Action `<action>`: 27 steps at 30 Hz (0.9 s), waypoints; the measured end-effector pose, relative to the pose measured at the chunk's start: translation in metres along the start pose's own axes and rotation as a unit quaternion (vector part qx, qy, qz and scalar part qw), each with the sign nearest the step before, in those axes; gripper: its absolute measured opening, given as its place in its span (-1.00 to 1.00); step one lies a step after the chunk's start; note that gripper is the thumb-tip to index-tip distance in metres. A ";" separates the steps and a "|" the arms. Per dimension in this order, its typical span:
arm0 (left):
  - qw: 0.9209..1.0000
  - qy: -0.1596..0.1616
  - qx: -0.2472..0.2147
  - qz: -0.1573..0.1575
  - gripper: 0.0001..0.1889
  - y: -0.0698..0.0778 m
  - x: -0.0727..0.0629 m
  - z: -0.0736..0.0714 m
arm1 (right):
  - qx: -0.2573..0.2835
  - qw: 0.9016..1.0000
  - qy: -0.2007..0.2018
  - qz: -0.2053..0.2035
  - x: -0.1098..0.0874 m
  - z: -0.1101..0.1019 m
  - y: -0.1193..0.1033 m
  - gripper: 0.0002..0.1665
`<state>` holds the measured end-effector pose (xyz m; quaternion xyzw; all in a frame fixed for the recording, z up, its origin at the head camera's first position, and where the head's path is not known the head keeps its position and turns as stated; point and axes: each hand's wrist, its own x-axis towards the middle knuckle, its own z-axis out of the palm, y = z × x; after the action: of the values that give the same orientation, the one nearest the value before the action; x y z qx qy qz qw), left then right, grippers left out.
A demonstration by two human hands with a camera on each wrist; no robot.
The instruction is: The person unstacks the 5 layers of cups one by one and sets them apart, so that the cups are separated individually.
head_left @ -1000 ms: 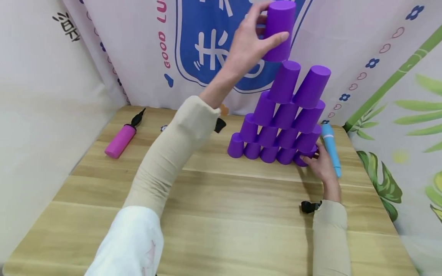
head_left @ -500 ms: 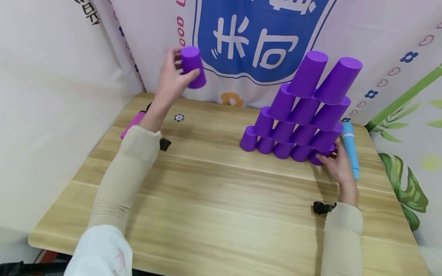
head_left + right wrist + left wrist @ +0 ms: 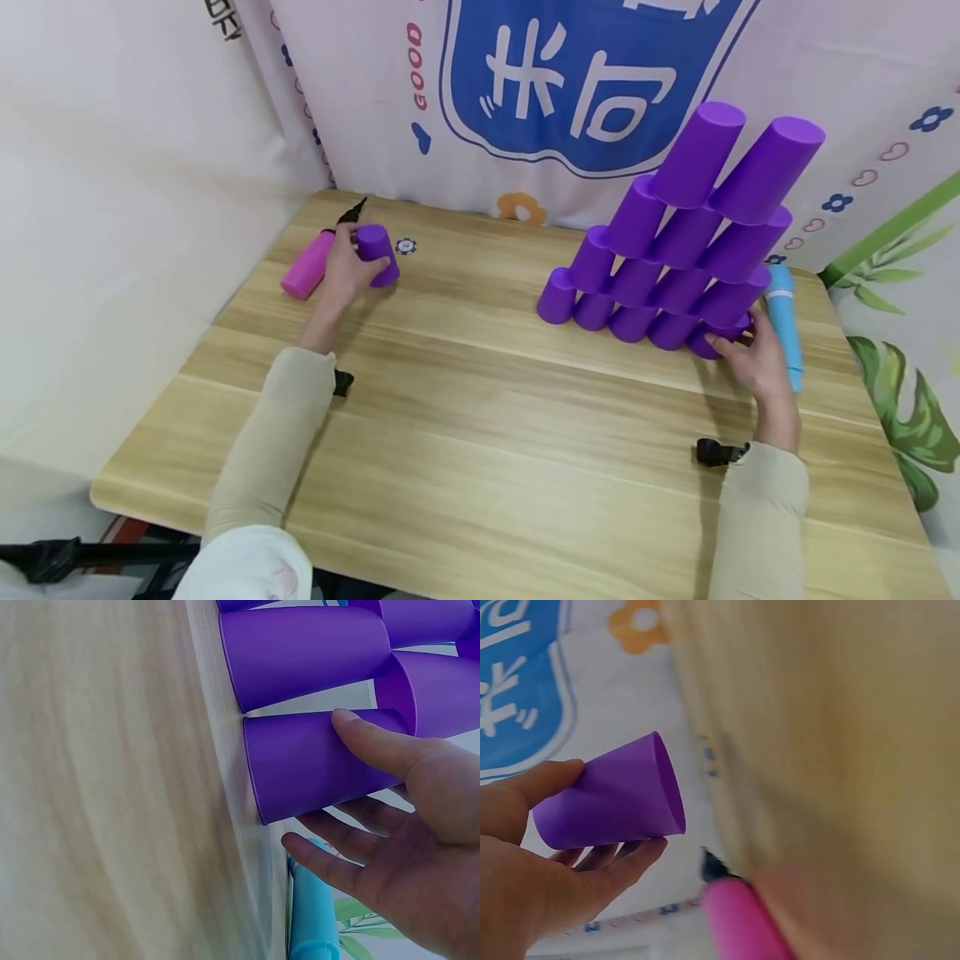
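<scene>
My left hand (image 3: pixel 343 273) grips an upside-down purple cup (image 3: pixel 377 252) at the table's back left, beside a pink hand pump (image 3: pixel 306 268). In the left wrist view that cup (image 3: pixel 615 795) lies between thumb and fingers, its open rim toward the tabletop. To the right, more upside-down purple cups form a stepped pyramid (image 3: pixel 633 218), with two cups in the top row. My right hand (image 3: pixel 763 357) holds the bottom row's rightmost cup (image 3: pixel 705 342). The right wrist view shows the thumb on that cup's (image 3: pixel 315 765) near side and fingers on the other, partly hidden.
A light blue tube-shaped pump (image 3: pixel 782 321) lies right of the pyramid, close to my right hand. A small round chip (image 3: pixel 406 246) lies right of the left-hand cup. Behind the wooden table (image 3: pixel 510 450) hangs a printed cloth (image 3: pixel 375 108).
My left hand has carried its cup from above the pyramid leftward and down to near the tabletop by the pink pump. The right hand stays at the bottom cup. The head view has shifted.
</scene>
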<state>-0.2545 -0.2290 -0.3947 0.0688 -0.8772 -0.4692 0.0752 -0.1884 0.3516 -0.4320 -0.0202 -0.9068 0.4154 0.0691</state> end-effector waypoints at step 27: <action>0.991 0.023 0.126 0.044 0.01 -0.010 -0.028 0.006 | 0.006 1.000 0.005 -0.017 0.002 -0.001 0.001 -0.15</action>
<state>-0.2280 -0.2244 -0.4085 0.0498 -0.9296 -0.3491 0.1069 -0.1902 0.3533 -0.4316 -0.0069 -0.9040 0.4199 0.0807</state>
